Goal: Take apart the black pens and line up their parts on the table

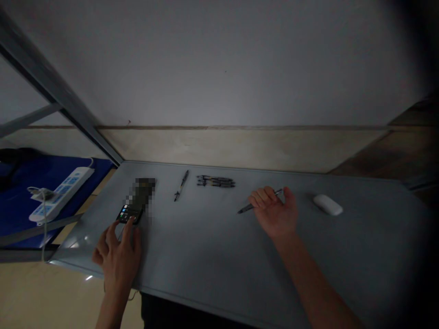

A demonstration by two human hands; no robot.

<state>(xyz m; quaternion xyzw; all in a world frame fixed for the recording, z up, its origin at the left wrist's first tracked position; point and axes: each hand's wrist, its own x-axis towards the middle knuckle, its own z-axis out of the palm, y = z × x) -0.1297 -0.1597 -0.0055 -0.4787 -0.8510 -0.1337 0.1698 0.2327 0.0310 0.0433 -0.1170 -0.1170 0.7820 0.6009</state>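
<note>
My right hand [276, 210] is turned palm up above the table, its fingers curled around a dark pen [245, 209] whose one end points left. My left hand [120, 256] rests near the table's left side with its fingers apart, the fingertips at the near edge of a smartphone [132, 213]. The phone's lit screen is partly pixelated. Between the hands, a single pen [181, 186] lies at a slant. To its right, several similar pens [216, 182] lie side by side in a small group.
A white computer mouse [328, 204] sits on the grey table [206, 246], right of my right hand. Beyond the left edge, a white power strip [61, 194] with a plugged-in cable lies on a blue surface [20, 196]. A metal frame post [68, 98] and a wall [240, 146] border the table.
</note>
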